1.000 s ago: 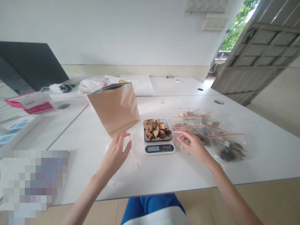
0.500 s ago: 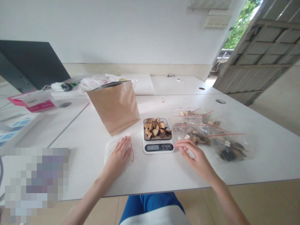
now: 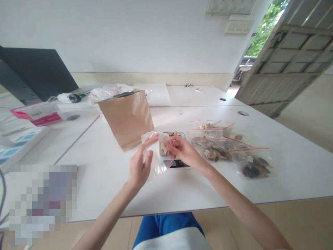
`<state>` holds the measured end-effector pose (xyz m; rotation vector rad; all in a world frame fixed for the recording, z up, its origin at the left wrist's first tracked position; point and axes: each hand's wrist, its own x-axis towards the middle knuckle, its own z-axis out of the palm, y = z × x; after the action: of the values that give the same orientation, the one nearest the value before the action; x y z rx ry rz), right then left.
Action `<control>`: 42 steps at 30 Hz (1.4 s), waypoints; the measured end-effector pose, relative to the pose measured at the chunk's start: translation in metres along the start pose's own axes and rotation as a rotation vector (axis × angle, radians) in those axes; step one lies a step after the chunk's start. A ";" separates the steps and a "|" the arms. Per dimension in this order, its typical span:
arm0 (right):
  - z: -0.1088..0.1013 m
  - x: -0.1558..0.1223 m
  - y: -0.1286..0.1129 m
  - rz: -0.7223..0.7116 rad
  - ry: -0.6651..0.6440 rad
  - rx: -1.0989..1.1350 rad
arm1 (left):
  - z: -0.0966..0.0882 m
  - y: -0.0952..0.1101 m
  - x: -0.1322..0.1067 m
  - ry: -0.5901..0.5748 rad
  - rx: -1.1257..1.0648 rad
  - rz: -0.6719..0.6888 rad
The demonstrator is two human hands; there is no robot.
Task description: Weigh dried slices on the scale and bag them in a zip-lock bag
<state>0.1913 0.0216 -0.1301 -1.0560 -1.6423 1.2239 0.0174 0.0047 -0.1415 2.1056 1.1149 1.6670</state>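
In the head view, a clear zip bag (image 3: 155,169) with a red seal strip is held up by both hands, directly over the near part of a digital kitchen scale (image 3: 177,164). The bag is gripped at its upper edge: it is pinched by the fingers of the left hand (image 3: 139,163) on the side nearer the viewer's left, and by those of the right hand (image 3: 182,151) just above the scale's dark tray. The fingers of both hands are closed on the plastic, and the bag's lower part is left hanging. Dried brown pieces (image 3: 163,147) are seen on the tray, partly hidden behind the bag and the right hand; whether any are inside the bag cannot be told.

A kraft paper bag (image 3: 127,119) is stood upright just left of the scale, with its dark inner lining showing at the mouth. Three filled zip bags are laid to the right of the scale – the nearest (image 3: 213,152), one beyond it (image 3: 210,130), and the farthest right (image 3: 251,166) – all containing dried pieces. The scale itself is set on a white bench (image 3: 182,189).
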 end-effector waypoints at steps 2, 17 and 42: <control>-0.011 0.001 0.002 0.009 0.010 -0.002 | 0.004 -0.008 0.006 0.178 -0.047 -0.176; -0.029 0.000 0.043 -0.216 0.188 -0.881 | 0.032 -0.054 0.009 0.466 -0.196 -0.501; -0.038 0.013 0.043 -0.358 0.084 -0.882 | 0.039 -0.053 -0.011 0.346 -0.210 -0.520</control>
<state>0.2289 0.0528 -0.1629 -1.2028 -2.2368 0.1800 0.0297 0.0437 -0.1940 1.2817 1.3645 1.8106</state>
